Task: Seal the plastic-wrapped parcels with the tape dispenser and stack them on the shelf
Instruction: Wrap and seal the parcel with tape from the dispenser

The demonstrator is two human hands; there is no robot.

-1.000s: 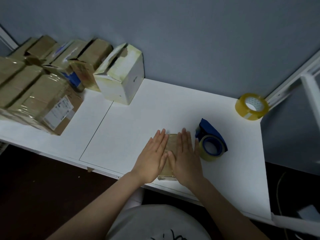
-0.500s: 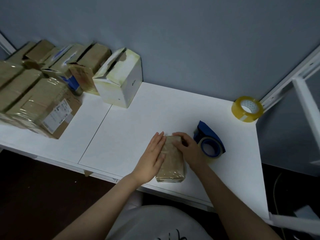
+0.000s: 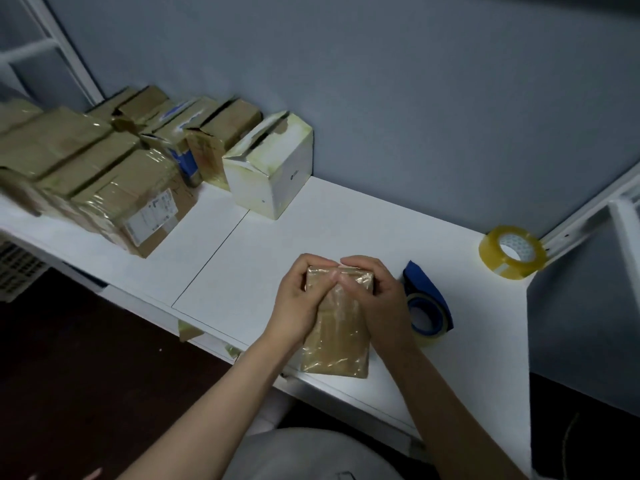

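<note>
The small brown parcel (image 3: 337,341) in shiny plastic lies flat on the white counter (image 3: 346,220), close to the near edge, right between the two hands. The left hand (image 3: 299,299) holds its far left corner, with the fingers bent over the far end and the thumb on top. The right hand (image 3: 375,299) holds the far right corner the same way, and the two thumbs touch in the middle of the parcel. Just beside the right hand, on its outer side, sits the blue tape dispenser (image 3: 427,303) with a roll inside it. Further out that way, by the wall, a yellow roll of tape (image 3: 512,252) lies flat. Out past the left hand stands a white box (image 3: 273,174) with a torn top, and beyond it a pile of wrapped brown parcels (image 3: 114,181) packed close together.
</note>
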